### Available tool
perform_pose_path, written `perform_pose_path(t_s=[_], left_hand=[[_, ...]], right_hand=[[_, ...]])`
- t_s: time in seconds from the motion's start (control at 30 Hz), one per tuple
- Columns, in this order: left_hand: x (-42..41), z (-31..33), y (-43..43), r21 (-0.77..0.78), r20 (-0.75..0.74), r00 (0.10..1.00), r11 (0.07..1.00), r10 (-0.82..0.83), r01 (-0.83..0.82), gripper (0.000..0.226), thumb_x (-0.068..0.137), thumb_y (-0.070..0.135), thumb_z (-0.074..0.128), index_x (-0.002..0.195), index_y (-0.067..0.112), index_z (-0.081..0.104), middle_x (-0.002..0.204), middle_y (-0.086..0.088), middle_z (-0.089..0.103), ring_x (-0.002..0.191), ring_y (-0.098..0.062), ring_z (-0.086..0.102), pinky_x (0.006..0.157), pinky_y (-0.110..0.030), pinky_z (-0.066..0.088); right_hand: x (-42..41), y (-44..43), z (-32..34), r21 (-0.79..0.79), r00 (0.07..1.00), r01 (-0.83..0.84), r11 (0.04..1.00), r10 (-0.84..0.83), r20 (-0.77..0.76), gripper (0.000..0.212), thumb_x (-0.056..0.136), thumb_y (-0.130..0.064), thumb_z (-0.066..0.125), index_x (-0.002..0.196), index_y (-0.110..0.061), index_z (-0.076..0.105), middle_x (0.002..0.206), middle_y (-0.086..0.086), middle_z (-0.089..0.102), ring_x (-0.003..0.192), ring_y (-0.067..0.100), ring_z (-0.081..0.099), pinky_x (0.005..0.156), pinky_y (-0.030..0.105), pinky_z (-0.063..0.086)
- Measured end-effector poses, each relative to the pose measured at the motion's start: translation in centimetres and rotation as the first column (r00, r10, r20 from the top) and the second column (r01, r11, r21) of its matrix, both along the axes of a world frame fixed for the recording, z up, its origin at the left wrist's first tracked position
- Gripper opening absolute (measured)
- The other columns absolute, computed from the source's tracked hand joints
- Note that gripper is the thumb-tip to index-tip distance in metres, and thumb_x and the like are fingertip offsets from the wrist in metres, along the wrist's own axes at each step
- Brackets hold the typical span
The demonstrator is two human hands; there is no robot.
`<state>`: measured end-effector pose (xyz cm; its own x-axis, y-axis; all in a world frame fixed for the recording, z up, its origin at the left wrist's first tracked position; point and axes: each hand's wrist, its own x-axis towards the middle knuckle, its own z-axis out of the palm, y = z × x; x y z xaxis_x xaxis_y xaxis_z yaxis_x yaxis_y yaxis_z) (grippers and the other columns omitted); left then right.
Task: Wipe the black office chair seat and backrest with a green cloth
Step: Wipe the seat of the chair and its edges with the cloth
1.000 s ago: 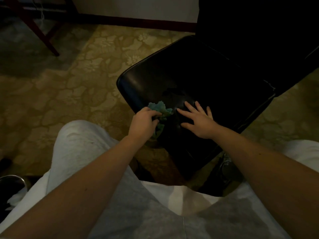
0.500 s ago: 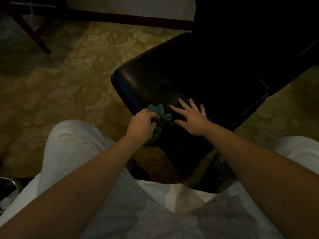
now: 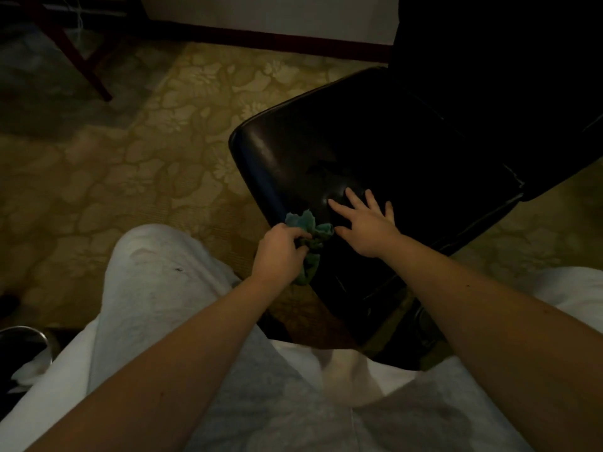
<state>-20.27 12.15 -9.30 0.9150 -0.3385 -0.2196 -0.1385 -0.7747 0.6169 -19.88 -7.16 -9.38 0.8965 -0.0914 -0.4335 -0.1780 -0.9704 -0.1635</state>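
My left hand [image 3: 280, 252] has the green cloth [image 3: 310, 234] bunched in a closed grip, fingers curled around the crumpled middle, with a ruffled edge standing up past my knuckles and a tail hanging below my palm. The cloth sits right at the near front corner of the seat [image 3: 375, 151], touching the edge where the black padding rolls over. My right hand [image 3: 365, 225] holds nothing: it lies flat and spread on the seat just beside the cloth, fingers pointing toward the backrest [image 3: 496, 60], which rises dark at the far right and is hard to make out.

The cloth looks light, soft and floppy, so I judge it will fold and slip about unless I keep a wad of it in my palm; gathering in the loose tail would give me a fuller pad to press with. The seat looks smooth and slightly shiny, likely slick under the cloth, and the chair may turn or roll under pressure, so the flat right hand seems useful as a brace.

Judging by where the cloth lies, only the front corner is being worked; most of the seat and the whole backrest appear still to do. Around the chair is patterned carpet [image 3: 130, 177], and my pale trousers [image 3: 156, 288] fill the foreground.
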Motion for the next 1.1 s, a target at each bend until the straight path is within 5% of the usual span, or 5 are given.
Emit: perform_pose_path(t_s=[0.37,0.73,0.9,1.1], left_hand=[[2.3,0.5,0.3,0.013,0.054,0.996,0.998,0.065,-0.066,0.029,0.095,0.017,0.064,0.123,0.024,0.068,0.122,-0.004,0.057,0.113,-0.024,0.056,0.098,-0.037,0.048],[0.7,0.2,0.5,-0.032,-0.068,0.998,0.999,-0.013,0.011,0.026,0.094,0.017,0.066,0.120,0.020,0.068,0.119,-0.003,0.058,0.094,-0.010,0.049,0.082,-0.022,0.044],[1.9,0.9,0.4,0.017,-0.047,0.998,0.999,-0.046,0.047,0.023,0.093,0.016,0.066,0.115,0.022,0.070,0.125,-0.004,0.059,0.113,-0.021,0.058,0.090,-0.028,0.046],[3.6,1.2,0.5,0.039,0.021,0.996,0.996,0.085,-0.085,0.022,0.093,0.018,0.066,0.113,0.026,0.070,0.125,-0.006,0.057,0.113,-0.025,0.057,0.089,-0.032,0.046]], right_hand=[[-1.7,-3.5,0.6,0.193,0.995,-0.092,0.977,0.084,0.050,0.059,0.097,-0.044,0.054,0.149,-0.045,0.027,0.165,-0.008,0.000,0.151,0.024,-0.006,0.122,0.048,0.001],[-2.1,-2.5,0.4,-0.002,1.000,-0.016,1.000,0.016,-0.009,0.058,0.096,-0.056,0.048,0.145,-0.059,0.019,0.163,-0.013,-0.011,0.149,0.027,-0.017,0.116,0.064,-0.004],[-2.3,-2.5,0.1,0.003,1.000,-0.013,1.000,0.013,0.000,0.058,0.096,-0.058,0.046,0.145,-0.061,0.015,0.163,-0.010,-0.014,0.149,0.027,-0.017,0.116,0.063,-0.006],[-1.6,-1.1,0.1,0.002,1.000,0.012,1.000,-0.012,-0.020,0.058,0.097,-0.059,0.043,0.147,-0.060,0.012,0.163,-0.010,-0.016,0.149,0.028,-0.017,0.116,0.064,-0.004]])
